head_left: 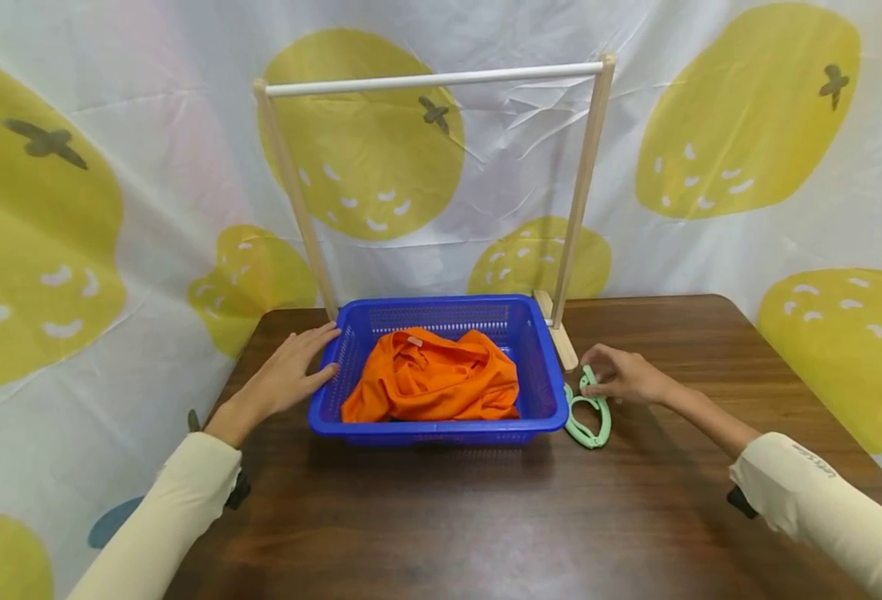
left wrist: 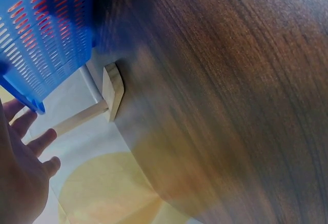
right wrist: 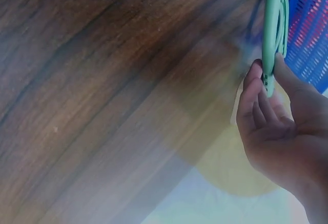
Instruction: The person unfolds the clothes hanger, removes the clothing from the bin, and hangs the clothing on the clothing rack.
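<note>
A blue plastic basket (head_left: 441,427) stands on the table with a crumpled orange garment (head_left: 441,379) inside. My left hand (head_left: 287,371) rests at the basket's left rim, its fingers spread and fairly straight. In the left wrist view, those fingertips meet the lip of the basket (left wrist: 56,55). At the basket's right side, my right hand (head_left: 628,377) pinches a mint-green folded hanger (head_left: 598,429) between thumb and fingers. The right wrist view shows this hanger (right wrist: 270,26) edge-on, upright beside the basket wall, gripped near one end.
Behind the basket rises a rack with wooden posts (head_left: 585,192) and a white crossbar (head_left: 433,81). Its right wooden foot (head_left: 561,342) lies close to the basket and my right hand. Brown wooden table (head_left: 448,517); a lemon-print cloth (head_left: 711,250) hangs behind it.
</note>
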Tool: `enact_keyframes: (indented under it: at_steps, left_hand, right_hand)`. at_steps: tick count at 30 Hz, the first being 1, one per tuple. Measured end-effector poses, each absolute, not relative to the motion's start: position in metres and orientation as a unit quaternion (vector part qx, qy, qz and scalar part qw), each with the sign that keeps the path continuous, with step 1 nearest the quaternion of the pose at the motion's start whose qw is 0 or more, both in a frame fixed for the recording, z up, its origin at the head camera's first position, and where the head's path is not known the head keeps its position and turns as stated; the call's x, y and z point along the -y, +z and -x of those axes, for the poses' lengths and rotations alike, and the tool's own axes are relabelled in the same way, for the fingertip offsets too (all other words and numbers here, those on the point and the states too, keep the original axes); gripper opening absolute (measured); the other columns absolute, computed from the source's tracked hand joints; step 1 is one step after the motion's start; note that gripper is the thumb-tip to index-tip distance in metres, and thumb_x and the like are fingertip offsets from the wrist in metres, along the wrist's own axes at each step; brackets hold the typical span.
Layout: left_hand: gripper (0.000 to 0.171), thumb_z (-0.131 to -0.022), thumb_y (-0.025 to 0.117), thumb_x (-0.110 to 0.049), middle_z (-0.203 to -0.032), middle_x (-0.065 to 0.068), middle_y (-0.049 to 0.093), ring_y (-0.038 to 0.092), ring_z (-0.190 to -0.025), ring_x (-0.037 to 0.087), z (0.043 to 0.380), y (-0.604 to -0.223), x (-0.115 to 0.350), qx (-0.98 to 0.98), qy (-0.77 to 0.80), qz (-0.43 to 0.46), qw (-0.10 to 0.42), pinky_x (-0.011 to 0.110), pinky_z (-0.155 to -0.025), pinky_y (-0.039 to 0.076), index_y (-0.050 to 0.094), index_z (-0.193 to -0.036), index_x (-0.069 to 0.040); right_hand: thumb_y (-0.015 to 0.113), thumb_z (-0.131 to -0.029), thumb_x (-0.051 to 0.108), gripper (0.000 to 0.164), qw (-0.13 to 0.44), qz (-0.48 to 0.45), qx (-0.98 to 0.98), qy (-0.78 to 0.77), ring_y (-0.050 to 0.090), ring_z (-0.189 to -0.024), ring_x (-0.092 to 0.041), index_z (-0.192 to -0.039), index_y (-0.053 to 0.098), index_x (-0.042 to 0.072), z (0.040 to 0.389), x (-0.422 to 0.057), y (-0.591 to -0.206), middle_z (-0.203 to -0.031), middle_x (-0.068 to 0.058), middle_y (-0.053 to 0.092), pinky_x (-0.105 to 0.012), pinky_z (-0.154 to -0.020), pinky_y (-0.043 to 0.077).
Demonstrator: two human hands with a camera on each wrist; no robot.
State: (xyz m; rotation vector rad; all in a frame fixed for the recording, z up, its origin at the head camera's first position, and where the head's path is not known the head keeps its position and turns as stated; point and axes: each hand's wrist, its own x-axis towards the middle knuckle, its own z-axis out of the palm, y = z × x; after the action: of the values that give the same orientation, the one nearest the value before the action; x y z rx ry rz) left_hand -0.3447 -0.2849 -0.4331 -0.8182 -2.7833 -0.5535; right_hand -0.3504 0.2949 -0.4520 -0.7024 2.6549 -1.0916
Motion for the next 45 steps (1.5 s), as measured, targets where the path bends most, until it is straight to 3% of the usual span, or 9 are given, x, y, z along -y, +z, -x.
enact_keyframes:
  at_steps: [4,11,18,28,36,45]
  left_hand:
    - [0.063,-0.102,0.065,-0.029,-0.163,0.020,0.039,0.035,-0.149,0.042,0.344,-0.435,0.284,0.935,-0.190,0.281,0.104,0.071,-0.119,0.017,0.045,-0.155,-0.002]
    - [0.062,-0.101,0.066,-0.026,-0.162,0.020,0.040,0.037,-0.148,0.043,0.345,-0.435,0.284,0.933,-0.188,0.286,0.112,0.072,-0.118,0.018,0.046,-0.154,-0.001]
    - [0.064,-0.102,0.064,-0.031,-0.163,0.020,0.038,0.034,-0.149,0.042,0.348,-0.431,0.284,0.939,-0.175,0.277,0.100,0.069,-0.120,0.016,0.045,-0.156,-0.002]
    - [0.064,-0.101,0.065,-0.031,-0.162,0.021,0.039,0.034,-0.148,0.047,0.349,-0.427,0.285,0.944,-0.159,0.276,0.087,0.068,-0.121,0.016,0.046,-0.155,0.000]
    - [0.067,-0.102,0.064,-0.037,-0.163,0.020,0.039,0.031,-0.150,0.045,0.348,-0.424,0.283,0.947,-0.152,0.271,0.076,0.065,-0.123,0.014,0.045,-0.156,-0.001]
    - [0.071,-0.103,0.062,-0.047,-0.161,0.021,0.040,0.029,-0.153,0.041,0.351,-0.420,0.279,0.951,-0.151,0.258,0.080,0.060,-0.125,0.012,0.046,-0.155,-0.003]
  right_hand:
    - [0.080,-0.091,0.006,0.048,0.105,0.229,-0.881,-0.400,0.073,-0.078,-0.022,-0.126,0.049,-0.003,0.349,-0.298,-0.449,-0.094,-0.019,0.076,-0.041,-0.055,0.059]
    - [0.080,-0.092,0.008,0.043,0.082,0.232,-0.882,-0.403,0.074,-0.078,-0.018,-0.120,0.048,0.006,0.350,-0.306,-0.441,-0.083,-0.011,0.076,-0.039,-0.063,0.058]
    - [0.080,-0.090,0.005,0.044,0.047,0.252,-0.888,-0.382,0.077,-0.083,-0.021,-0.120,0.048,0.004,0.359,-0.317,-0.423,-0.084,-0.010,0.077,-0.036,-0.068,0.058]
    - [0.079,-0.094,0.013,0.043,0.008,0.250,-0.911,-0.329,0.078,-0.087,-0.025,-0.124,0.048,0.008,0.368,-0.326,-0.382,-0.090,-0.011,0.079,-0.031,-0.067,0.053]
    - [0.075,-0.097,0.012,0.046,-0.016,0.257,-0.913,-0.317,0.073,-0.074,-0.021,-0.131,0.043,0.005,0.379,-0.312,-0.350,-0.082,-0.010,0.076,-0.030,-0.060,0.049]
    - [0.076,-0.096,0.012,0.045,-0.043,0.254,-0.912,-0.318,0.072,-0.078,-0.025,-0.129,0.045,0.008,0.387,-0.277,-0.323,-0.079,-0.010,0.075,-0.030,-0.062,0.050]
